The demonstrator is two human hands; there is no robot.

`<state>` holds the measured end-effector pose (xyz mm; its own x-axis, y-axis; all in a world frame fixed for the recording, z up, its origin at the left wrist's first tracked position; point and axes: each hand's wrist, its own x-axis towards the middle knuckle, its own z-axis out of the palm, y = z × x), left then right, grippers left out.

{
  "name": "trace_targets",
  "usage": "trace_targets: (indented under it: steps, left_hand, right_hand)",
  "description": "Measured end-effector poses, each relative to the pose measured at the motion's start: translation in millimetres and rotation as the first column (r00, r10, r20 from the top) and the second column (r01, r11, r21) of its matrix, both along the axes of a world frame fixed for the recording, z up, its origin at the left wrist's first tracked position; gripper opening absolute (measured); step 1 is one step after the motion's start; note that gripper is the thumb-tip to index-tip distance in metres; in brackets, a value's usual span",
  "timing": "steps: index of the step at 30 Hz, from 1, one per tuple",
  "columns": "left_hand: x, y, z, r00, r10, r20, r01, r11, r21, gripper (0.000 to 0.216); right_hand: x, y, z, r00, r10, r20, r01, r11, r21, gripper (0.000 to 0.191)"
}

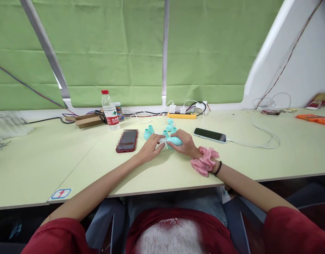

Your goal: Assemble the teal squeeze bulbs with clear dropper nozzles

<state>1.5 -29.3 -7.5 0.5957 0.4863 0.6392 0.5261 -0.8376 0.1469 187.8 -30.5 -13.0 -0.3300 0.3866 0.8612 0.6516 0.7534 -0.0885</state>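
Note:
My right hand (185,143) is closed around a turquoise squeeze bulb (175,141) that lies sideways above the table. At the bulb's left end is a clear, whitish tip piece (162,140), pinched by the fingers of my left hand (151,148). The two parts meet between my hands; whether they are fully joined I cannot tell. Close behind my hands stand several more turquoise bulbs, among them one with an open neck (151,129) and another (173,130). Farther back, a turquoise piece (170,121) lies on its side. Small whitish bits among them are partly hidden.
Left of my hands lies a dark phone in a red case (127,140). A second phone (210,135), plugged into a white cable, is on the right. Behind are a water bottle (111,114), a can (118,111), a cardboard box (90,120) and a yellow power strip (182,115).

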Motion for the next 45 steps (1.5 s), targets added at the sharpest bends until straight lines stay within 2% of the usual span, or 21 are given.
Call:
trace_targets:
  steps: [7,12,18,20,24,28,31,35,39,45]
  left_hand:
    - [-1.9,6.9,-2.7,1.0,0.015,0.009,-0.014,0.999,-0.051,0.031]
    - [-5.6,18.3,-5.7,0.981,0.191,0.04,-0.186,0.977,-0.1,0.03]
    - [-9.5,25.8,-9.9,0.944,0.31,-0.114,-0.303,0.95,0.072,0.033]
    - [-8.0,24.4,-14.8,0.926,0.334,-0.177,-0.324,0.942,0.082,0.037]
    - [-5.9,19.2,-20.7,0.919,0.301,-0.254,-0.305,0.952,0.024,0.039]
    - [-7.2,16.4,-16.1,0.953,0.237,-0.188,-0.235,0.971,0.031,0.041]
    - [-6.9,15.2,-11.2,0.981,0.176,-0.085,-0.166,0.98,0.111,0.041]
    - [-3.6,15.7,-10.7,0.995,0.097,-0.031,-0.087,0.967,0.238,0.032]
    - [-1.8,17.8,-13.2,0.996,0.086,0.032,-0.091,0.954,0.286,0.023]
    - [-2.6,14.3,-9.0,0.988,0.148,0.048,-0.156,0.924,0.348,0.019]
  right_hand:
    - [-2.0,1.5,-1.9,1.0,-0.029,-0.01,0.03,0.999,0.042,0.022]
    - [-3.9,1.4,-3.5,0.996,-0.083,-0.041,0.085,0.995,0.05,0.022]
    - [-3.7,3.1,-5.7,0.992,-0.108,-0.072,0.108,0.994,-0.006,0.023]
    - [-4.0,4.2,-7.0,0.992,-0.108,-0.071,0.107,0.994,-0.022,0.023]
    - [-5.3,4.3,-7.5,0.996,-0.074,-0.045,0.072,0.996,-0.046,0.021]
    - [-5.6,2.9,-6.0,0.999,-0.041,-0.024,0.039,0.998,-0.055,0.018]
    - [-5.5,2.6,-5.5,0.999,-0.039,-0.032,0.037,0.998,-0.05,0.018]
    - [-6.2,2.6,-5.4,0.999,-0.016,-0.036,0.014,0.998,-0.056,0.018]
    - [-8.0,0.8,-4.7,0.998,0.003,-0.066,-0.008,0.997,-0.074,0.018]
    - [-10.3,-4.3,-2.5,0.992,0.042,-0.121,-0.057,0.991,-0.123,0.022]
